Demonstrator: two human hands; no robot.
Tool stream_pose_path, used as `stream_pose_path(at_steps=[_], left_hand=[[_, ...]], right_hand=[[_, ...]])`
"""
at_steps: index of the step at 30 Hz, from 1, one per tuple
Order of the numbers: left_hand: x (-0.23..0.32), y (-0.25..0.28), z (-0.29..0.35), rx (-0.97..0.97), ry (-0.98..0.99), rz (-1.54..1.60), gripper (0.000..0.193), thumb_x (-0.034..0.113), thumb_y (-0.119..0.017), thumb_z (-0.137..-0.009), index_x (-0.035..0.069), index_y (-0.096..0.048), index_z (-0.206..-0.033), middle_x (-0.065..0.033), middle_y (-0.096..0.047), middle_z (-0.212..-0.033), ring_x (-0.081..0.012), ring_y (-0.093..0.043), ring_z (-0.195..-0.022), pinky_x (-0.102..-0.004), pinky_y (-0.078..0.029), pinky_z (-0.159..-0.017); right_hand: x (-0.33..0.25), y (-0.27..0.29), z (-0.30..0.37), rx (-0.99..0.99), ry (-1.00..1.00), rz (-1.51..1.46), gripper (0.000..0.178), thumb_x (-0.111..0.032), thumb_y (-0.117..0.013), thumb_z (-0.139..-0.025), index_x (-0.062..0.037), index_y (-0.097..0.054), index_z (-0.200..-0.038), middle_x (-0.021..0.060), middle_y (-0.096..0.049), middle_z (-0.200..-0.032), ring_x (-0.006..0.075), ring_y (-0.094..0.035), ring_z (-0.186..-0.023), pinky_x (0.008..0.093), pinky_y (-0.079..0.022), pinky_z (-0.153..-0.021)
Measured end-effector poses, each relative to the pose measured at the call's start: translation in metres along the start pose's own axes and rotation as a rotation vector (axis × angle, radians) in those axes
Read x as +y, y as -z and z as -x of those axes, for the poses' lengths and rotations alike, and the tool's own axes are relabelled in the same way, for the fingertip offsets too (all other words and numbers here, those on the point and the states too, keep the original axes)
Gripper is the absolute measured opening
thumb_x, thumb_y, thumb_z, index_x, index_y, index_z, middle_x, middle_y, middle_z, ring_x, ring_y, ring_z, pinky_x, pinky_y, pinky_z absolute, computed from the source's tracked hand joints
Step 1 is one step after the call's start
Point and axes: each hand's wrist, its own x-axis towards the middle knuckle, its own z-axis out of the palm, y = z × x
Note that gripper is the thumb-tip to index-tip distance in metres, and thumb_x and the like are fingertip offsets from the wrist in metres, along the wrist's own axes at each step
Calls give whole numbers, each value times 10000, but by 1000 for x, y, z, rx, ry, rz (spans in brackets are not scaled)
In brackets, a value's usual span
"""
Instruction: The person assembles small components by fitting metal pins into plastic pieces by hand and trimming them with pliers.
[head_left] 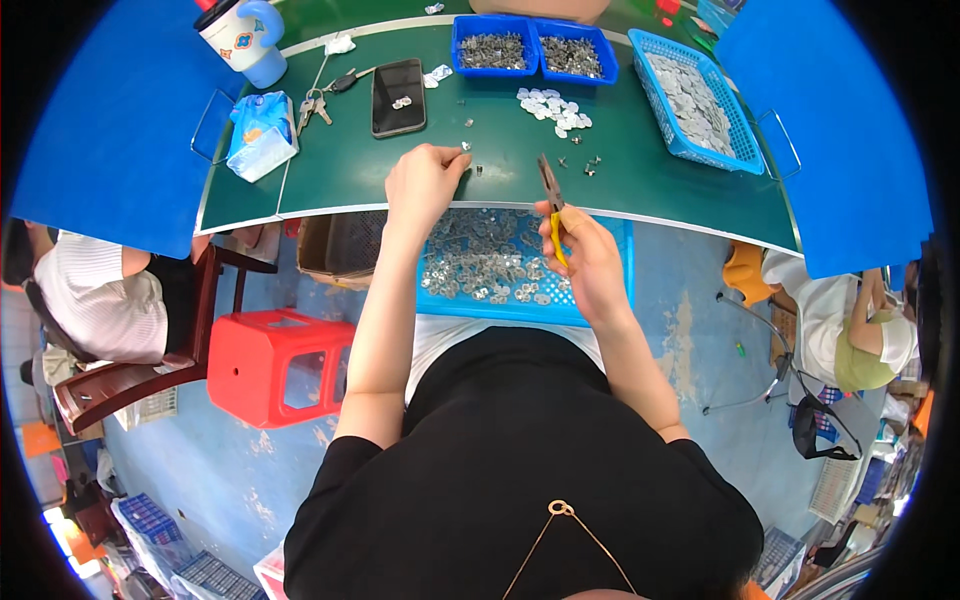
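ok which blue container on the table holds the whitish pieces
The light blue mesh basket on the right, filled with whitish pieces; the two darker blue bins hold small metallic parts instead.

A dark-green, white-edged worktop [340, 178] carries two blue rectangular plastic trays [493, 72], side by side; a light-blue perforated plastic basket [706, 154] stands to their right; nearer lie a cluster of flat whitish pieces [555, 105] and scattered small metal pieces [591, 170]; a black phone [397, 84], metal keys [319, 106] and a blue-and-white soft packet [262, 136] lie at left.
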Motion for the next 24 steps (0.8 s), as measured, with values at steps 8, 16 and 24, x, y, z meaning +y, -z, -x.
stream_pose_path(at_steps=[8, 16, 24], left_hand=[[15, -2, -25, 2, -87, -178, 218, 340, -707, -744, 144, -718, -839, -49, -681, -759, -248, -659, -749, -364, -501, -642], [33, 21, -18, 22, -127, 529, 139, 151, -674, -819, 44, -706, -902, -60, -699, -828, -149, -670, -780, -275, -512, -654], [70, 57, 54, 98, -184, 1203, 181, -38, -651, -816, -56, -654, -996, -129, -680, -941, -178, -660, -867, -277, -554, -755]], right_hand=[[0, -2, 5, -32, 49, 61, 326, -204, -451, -939, 31, -564, -1135, 29, -550, -874, 77, -469, -712, 202, -327, -533], [-3, -2, 9, 2, 158, 189, 306, -175, -496, -936, 19, -576, -1159, 9, -550, -893, 54, -460, -717, 185, -325, -545], [-26, -20, 23, -15, 554, 513, 325, -94, -565, -907, 48, -551, -1199, 59, -556, -1027, 82, -495, -829, 194, -397, -696]])
